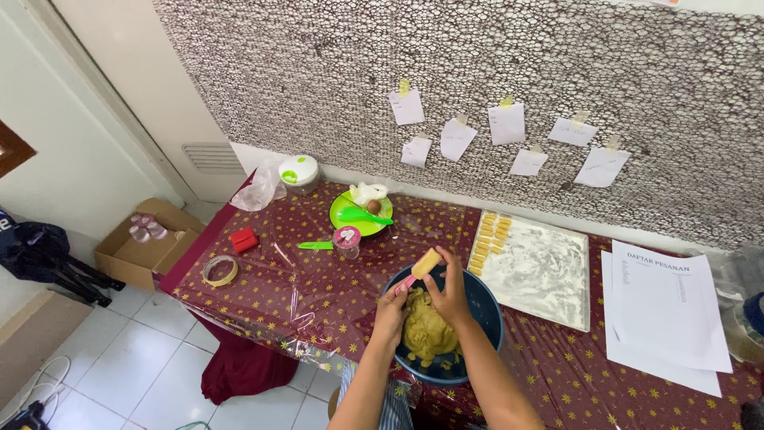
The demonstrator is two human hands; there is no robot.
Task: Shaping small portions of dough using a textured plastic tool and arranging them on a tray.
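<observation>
Head view shows us our right hand (450, 291) pinching a shaped yellow dough piece (426, 262), left hand (390, 309) closed on a pink tool (404, 284); the floured white tray (557, 306) holds two short rows (490, 241); much yellow dough (426, 330) remains in the blue round bowl (487, 306).

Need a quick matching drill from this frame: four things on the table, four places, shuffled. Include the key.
Things:
1. yellow dough
2. tape roll
3. floured tray
4. green plate

Places:
A. near the table's left edge
B. right of the blue bowl, with small yellow pieces lined up in its left corner
C. inside the blue bowl, under both hands
D. at the back by the wall, holding a green spoon

Pairs: 1-C, 2-A, 3-B, 4-D
</observation>
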